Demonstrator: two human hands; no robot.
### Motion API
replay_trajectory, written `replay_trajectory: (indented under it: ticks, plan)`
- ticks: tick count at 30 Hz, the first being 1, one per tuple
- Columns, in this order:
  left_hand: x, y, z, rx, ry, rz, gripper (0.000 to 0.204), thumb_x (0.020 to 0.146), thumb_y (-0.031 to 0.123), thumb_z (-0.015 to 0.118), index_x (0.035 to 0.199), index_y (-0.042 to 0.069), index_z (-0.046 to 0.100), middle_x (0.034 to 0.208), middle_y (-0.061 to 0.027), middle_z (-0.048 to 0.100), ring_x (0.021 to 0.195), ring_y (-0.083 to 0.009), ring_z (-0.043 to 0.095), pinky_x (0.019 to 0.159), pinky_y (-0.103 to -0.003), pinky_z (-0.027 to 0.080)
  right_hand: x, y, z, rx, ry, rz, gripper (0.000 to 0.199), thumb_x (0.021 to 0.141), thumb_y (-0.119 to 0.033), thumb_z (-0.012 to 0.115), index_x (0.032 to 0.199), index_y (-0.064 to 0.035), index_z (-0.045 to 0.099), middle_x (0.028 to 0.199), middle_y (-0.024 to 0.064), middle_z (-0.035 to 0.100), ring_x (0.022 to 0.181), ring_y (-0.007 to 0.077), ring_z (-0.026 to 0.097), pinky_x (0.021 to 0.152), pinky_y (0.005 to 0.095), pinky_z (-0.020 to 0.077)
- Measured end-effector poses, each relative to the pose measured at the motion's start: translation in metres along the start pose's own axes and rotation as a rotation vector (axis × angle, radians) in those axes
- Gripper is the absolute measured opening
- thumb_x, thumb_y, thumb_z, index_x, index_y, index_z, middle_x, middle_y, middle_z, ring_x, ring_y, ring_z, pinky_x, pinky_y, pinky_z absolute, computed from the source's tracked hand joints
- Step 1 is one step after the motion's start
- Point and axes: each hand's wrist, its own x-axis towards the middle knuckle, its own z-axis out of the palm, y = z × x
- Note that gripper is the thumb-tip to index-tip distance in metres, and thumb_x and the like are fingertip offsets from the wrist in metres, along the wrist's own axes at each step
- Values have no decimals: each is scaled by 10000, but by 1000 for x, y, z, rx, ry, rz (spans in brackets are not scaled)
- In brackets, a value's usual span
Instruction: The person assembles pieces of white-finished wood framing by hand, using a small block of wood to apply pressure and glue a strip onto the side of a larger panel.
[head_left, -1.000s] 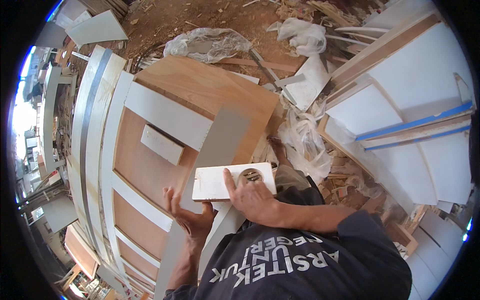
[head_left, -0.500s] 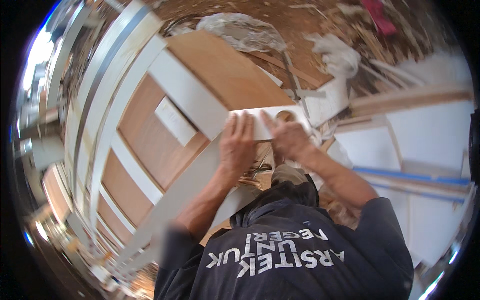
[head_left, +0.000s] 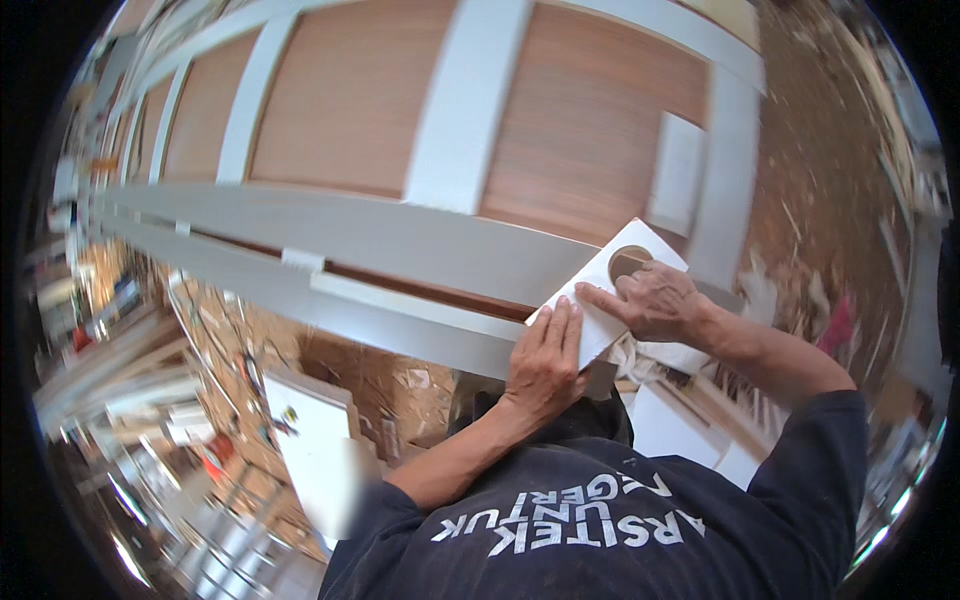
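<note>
A small white board (head_left: 597,288) with a round hole (head_left: 630,262) near one end lies tilted across the edge of a long white rail (head_left: 400,240). My left hand (head_left: 545,358) presses flat on its near end, fingers together. My right hand (head_left: 655,300) holds its far part just below the hole, index finger stretched along the surface. The rail belongs to a big frame of brown plywood panels (head_left: 340,100) crossed by white strips (head_left: 470,100). A small white block (head_left: 675,170) sits on the panel beyond my right hand.
Sawdust and wood scraps cover the ground at the right (head_left: 820,180). A white board (head_left: 310,440) stands below the rail at the lower left, over chipboard. Blurred clutter fills the far left edge.
The view has swung sharply, so the frame now fills the top. Both hands have moved with the white board to the long rail's edge, the left hand now flat on it.
</note>
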Motion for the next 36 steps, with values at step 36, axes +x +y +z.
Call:
replay_trajectory:
  ticks: [36]
  plan:
    - [-103, -524, -289, -46, 318, -375, 852, 685, 298, 841, 1421, -10, 541, 1440, -170, 570, 1282, -316, 553, 1030, -434, 476, 679, -158, -72, -165, -256, -354, 612, 890, -141, 651, 1484, -221, 524, 726, 81, 699, 625, 256, 691, 622, 409, 546]
